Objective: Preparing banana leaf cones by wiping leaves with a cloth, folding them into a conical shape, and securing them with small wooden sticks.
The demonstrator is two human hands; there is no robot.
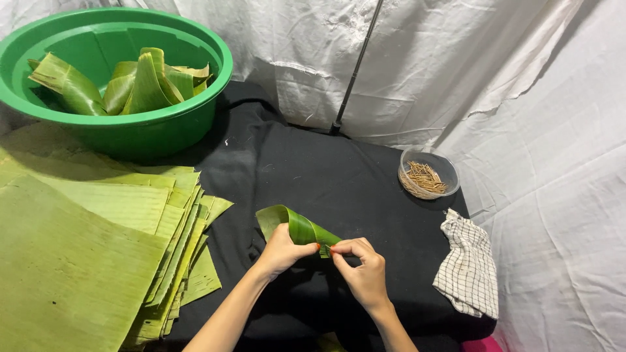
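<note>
A strip of green banana leaf (297, 225) is rolled into a cone shape over the black cloth. My left hand (282, 250) grips it from below, thumb on its side. My right hand (362, 268) pinches the cone's right end with fingertips. Both hands meet at the leaf's lower right edge.
A stack of flat banana leaf sheets (85, 254) lies at the left. A green basin (130, 124) at the back left holds several folded leaves (140, 85). A clear round tub of small wooden sticks (427, 173) and a checked cloth (466, 266) sit at the right. A black pole (355, 68) leans against white sheeting.
</note>
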